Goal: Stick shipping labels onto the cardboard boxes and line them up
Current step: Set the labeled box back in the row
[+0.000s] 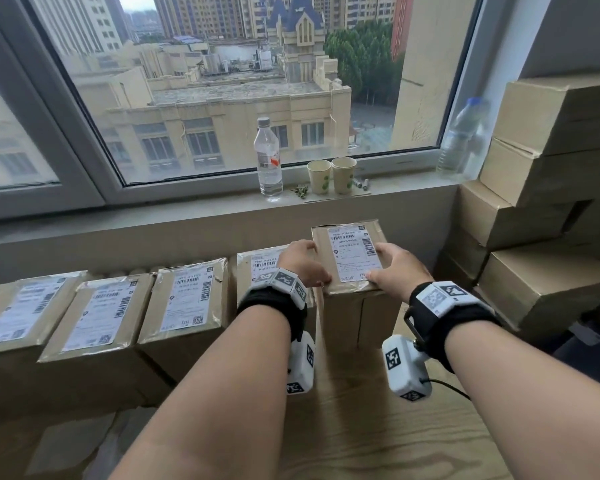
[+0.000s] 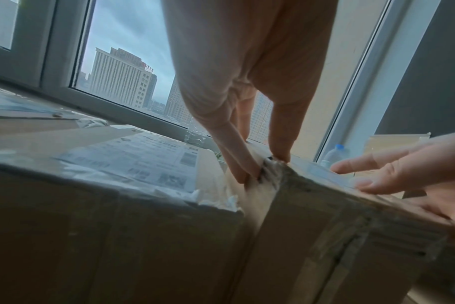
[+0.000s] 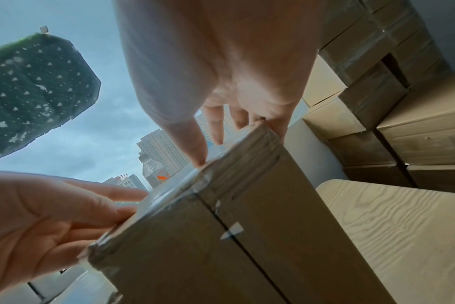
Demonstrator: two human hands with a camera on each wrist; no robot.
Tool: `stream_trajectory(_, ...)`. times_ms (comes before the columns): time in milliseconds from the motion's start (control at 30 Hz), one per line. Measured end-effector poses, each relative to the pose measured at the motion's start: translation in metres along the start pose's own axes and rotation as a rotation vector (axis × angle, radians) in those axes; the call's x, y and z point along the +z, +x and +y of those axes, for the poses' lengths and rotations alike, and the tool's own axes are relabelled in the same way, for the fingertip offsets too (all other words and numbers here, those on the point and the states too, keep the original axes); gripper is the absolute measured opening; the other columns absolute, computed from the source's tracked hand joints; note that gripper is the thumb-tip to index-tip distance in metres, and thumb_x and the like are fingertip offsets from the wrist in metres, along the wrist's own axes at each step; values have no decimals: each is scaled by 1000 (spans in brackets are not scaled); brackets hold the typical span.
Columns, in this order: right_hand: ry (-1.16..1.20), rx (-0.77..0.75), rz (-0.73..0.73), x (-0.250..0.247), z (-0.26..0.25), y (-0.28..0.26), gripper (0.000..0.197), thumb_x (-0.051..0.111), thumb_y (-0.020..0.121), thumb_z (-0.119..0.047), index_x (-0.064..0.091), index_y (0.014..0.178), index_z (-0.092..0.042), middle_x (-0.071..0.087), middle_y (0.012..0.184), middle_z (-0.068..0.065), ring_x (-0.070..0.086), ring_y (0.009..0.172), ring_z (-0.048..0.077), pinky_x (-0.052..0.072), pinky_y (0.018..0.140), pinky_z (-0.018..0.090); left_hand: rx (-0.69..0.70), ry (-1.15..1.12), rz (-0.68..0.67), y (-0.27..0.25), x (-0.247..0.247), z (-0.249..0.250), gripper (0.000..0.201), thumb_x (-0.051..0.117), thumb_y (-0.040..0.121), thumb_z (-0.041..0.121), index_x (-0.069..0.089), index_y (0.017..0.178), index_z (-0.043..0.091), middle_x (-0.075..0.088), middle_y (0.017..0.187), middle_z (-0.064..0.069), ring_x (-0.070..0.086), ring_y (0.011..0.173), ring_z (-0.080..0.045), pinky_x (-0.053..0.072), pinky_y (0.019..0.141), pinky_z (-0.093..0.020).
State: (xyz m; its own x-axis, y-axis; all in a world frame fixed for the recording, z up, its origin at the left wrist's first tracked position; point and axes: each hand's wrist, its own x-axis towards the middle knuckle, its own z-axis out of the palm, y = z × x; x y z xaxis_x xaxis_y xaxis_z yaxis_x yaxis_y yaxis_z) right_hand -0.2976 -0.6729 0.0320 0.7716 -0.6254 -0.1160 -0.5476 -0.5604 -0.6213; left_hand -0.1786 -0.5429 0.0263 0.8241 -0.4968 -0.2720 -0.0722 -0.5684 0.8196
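A cardboard box (image 1: 359, 317) with a white shipping label (image 1: 354, 252) on its top stands at the right end of a row of labelled boxes (image 1: 184, 299) under the window. My left hand (image 1: 312, 271) grips its top left edge, fingers at the near corner (image 2: 262, 166). My right hand (image 1: 378, 265) grips the top right edge, with the thumb on the label and the fingers over the edge (image 3: 221, 144). In the right wrist view the box (image 3: 221, 236) fills the middle. It touches the neighbouring labelled box (image 2: 133, 162).
A water bottle (image 1: 268, 161), two paper cups (image 1: 331, 174) and a bigger bottle (image 1: 463, 140) stand on the window sill. Plain cardboard boxes (image 1: 551, 168) are stacked at the right. A wood-grain table top (image 1: 378, 427) lies in front of the row.
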Motion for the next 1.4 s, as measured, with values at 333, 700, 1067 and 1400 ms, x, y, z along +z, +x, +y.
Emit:
stream_trajectory(333,16,68,-85,20,8,23,63,65,84,-15,43,143,-22,52,139,4,54,120,21,46,102,37,-24,185,16,13,0,-6,87,89,58,9,52,136,15,66,120,-8,65,108,-25,55,92,-38)
stream_trajectory(700,-9,51,-127,20,10,19,62,65,81,-12,45,139,-23,60,128,3,58,109,21,48,87,30,15,452,53,14,6,-5,76,88,63,15,56,132,17,59,127,-1,57,116,-19,50,97,-34)
stream_trajectory(1067,-27,43,-101,14,2,7,63,64,84,-18,42,143,-23,42,146,7,50,126,24,41,102,33,10,416,93,-4,-1,1,33,63,78,2,46,64,26,55,89,-1,67,81,-22,59,82,-37)
stream_trajectory(1400,-93,-21,-49,-1,-19,-34,53,61,86,-21,50,138,-24,47,144,3,47,129,22,37,97,25,77,308,116,-49,-15,-3,29,58,83,3,52,61,22,63,84,-6,69,78,-28,60,78,-42)
